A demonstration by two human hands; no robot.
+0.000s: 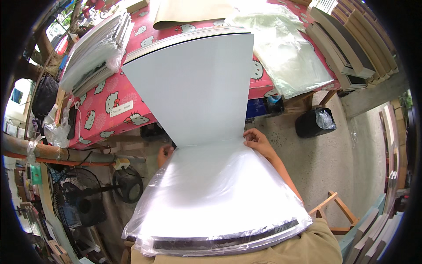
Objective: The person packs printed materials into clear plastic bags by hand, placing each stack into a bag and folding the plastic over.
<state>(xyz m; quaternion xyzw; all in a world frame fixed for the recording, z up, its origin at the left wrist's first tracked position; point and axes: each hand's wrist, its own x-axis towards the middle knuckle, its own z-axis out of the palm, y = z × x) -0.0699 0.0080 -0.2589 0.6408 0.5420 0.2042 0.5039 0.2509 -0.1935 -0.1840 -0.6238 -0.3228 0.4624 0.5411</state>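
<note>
A large pale grey board (206,83) slants from the table edge down to my lap, its near part inside a clear plastic bag (220,189). The bag's mouth crosses the board at mid-length, and a dark strip shows through the plastic at the near end. On the right edge of the mouth, my right hand (260,143) pinches the plastic between thumb and fingers. My left hand (165,154) is closed at the opposite edge of the bag, its fingers curled and partly hidden.
Under the board's far end lies a stack of boards (189,38) on the pink patterned table (145,103). Loose clear bags (294,61) lie right, a plastic-wrapped stack (99,48) left. A black bin (314,123), a fan (83,198) and a wooden frame (336,211) stand below.
</note>
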